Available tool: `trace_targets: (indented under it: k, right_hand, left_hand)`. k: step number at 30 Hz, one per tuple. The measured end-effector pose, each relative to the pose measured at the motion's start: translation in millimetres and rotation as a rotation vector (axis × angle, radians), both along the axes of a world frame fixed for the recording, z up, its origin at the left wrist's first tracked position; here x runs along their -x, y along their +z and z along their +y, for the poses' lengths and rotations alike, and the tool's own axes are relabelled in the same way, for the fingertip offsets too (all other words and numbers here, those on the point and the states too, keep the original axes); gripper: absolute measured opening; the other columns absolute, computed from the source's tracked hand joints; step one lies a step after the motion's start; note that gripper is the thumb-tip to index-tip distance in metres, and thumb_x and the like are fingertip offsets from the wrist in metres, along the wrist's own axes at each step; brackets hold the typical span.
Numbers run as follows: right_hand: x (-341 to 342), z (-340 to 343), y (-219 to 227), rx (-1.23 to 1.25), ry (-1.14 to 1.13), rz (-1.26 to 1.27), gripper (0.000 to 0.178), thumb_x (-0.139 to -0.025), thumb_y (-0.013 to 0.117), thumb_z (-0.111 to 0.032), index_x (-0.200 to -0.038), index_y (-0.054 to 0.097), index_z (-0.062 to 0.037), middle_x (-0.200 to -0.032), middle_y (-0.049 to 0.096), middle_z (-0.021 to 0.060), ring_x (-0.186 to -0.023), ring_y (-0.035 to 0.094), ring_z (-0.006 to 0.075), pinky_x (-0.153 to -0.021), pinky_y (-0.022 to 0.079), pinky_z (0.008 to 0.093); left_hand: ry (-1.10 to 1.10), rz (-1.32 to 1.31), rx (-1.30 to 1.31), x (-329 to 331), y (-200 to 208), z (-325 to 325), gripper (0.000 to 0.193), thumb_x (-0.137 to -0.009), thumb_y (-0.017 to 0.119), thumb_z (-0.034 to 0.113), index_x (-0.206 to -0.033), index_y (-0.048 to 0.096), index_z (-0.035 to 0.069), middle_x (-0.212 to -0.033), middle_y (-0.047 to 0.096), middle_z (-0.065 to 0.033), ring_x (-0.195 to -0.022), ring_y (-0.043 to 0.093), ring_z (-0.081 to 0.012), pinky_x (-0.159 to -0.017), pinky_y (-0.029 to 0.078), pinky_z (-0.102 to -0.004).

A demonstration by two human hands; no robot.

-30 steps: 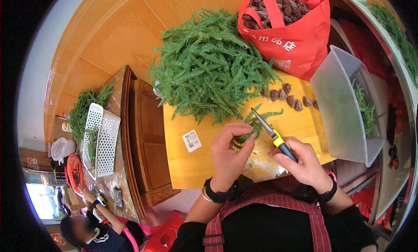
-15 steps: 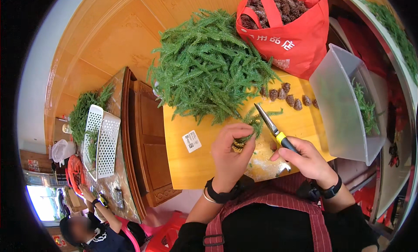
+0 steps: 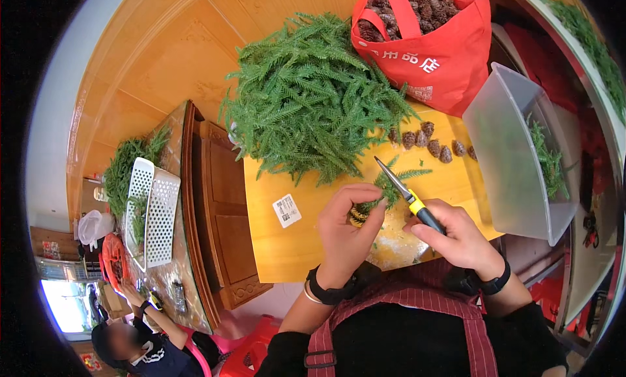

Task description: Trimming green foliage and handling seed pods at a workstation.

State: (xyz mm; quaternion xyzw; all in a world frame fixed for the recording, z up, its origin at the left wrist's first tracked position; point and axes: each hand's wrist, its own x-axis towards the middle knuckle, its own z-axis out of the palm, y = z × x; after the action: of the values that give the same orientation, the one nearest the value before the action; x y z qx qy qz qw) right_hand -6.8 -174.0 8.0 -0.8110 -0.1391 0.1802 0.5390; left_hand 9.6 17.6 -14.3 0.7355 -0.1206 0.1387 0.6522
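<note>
Between the thumb and fingers of my left hand [image 3: 345,224] is a green pine sprig [image 3: 390,189], its needled tips showing past the fingers. My right hand [image 3: 456,237] is closed round the yellow and black handles of long-nose pliers [image 3: 399,185]. The metal jaws point up and left, crossing over the sprig; whether they touch it I cannot tell. Beyond my hands a big heap of green pine sprigs [image 3: 313,103] covers the far part of the yellow table [image 3: 280,250]. Several small brown pine cones [image 3: 446,154] lie right of the heap.
A red bag [image 3: 430,67] full of pine cones stands at the back. On the right is a clear plastic bin [image 3: 505,181] with sprigs inside. A white label [image 3: 287,211] lies on the table. At left, a person [image 3: 153,348] sits by a side table with a white basket [image 3: 160,214].
The pliers have shifted slightly left, with their tip now across the sprig. More of the sprig shows to the right of the jaws. My left hand has barely moved.
</note>
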Motion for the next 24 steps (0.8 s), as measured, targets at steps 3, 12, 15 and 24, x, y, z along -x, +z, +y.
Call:
trace_targets:
  k: [3, 12, 15, 24]
  right_hand:
    - [-2.8, -0.9, 0.6, 0.025, 0.049, -0.053, 0.02, -0.085, 0.056, -0.016, -0.097, 0.058, -0.0005, -0.084, 0.06, 0.0071, -0.078, 0.055, 0.0122, -0.068, 0.043, 0.0263]
    - [2.1, 0.3, -7.1, -0.191, -0.111, 0.157, 0.02, -0.084, 0.06, -0.023, -0.084, 0.056, -0.0027, -0.064, 0.047, 0.0029, -0.058, 0.045, 0.0119, -0.054, 0.037, 0.0273]
    - [3.6, 1.1, -10.5, -0.205, -0.082, 0.106, 0.021, -0.084, 0.059, -0.023, -0.08, 0.054, -0.0026, -0.064, 0.046, 0.0045, -0.059, 0.045, 0.0148, -0.055, 0.038, 0.0288]
    - [-3.9, 1.9, 0.3, -0.06, 0.039, 0.062, 0.016, -0.083, 0.056, -0.013, -0.092, 0.057, -0.0008, -0.081, 0.056, 0.0067, -0.077, 0.055, 0.0169, -0.071, 0.043, 0.0289]
  left_hand:
    - [-0.001, 0.095, 0.056, 1.3, 5.6, -2.3, 0.017, -0.073, 0.064, -0.008, -0.087, 0.056, -0.001, -0.094, 0.058, -0.0098, -0.087, 0.055, -0.0135, -0.075, 0.044, -0.0235]
    - [-0.021, 0.216, 0.227, 0.5, 7.2, -6.7, 0.016, -0.074, 0.064, -0.006, -0.087, 0.055, -0.001, -0.095, 0.057, -0.0075, -0.083, 0.054, -0.011, -0.071, 0.043, -0.022]
    - [-0.025, 0.223, 0.222, 1.3, 9.2, -7.5, 0.016, -0.074, 0.064, -0.006, -0.087, 0.056, -0.001, -0.094, 0.058, -0.007, -0.082, 0.054, -0.0102, -0.07, 0.043, -0.0218]
    - [-0.003, 0.118, -0.008, -0.4, 7.0, -2.6, 0.012, -0.071, 0.065, -0.003, -0.082, 0.062, -0.001, -0.083, 0.063, -0.0075, -0.077, 0.059, -0.0133, -0.068, 0.046, -0.023]
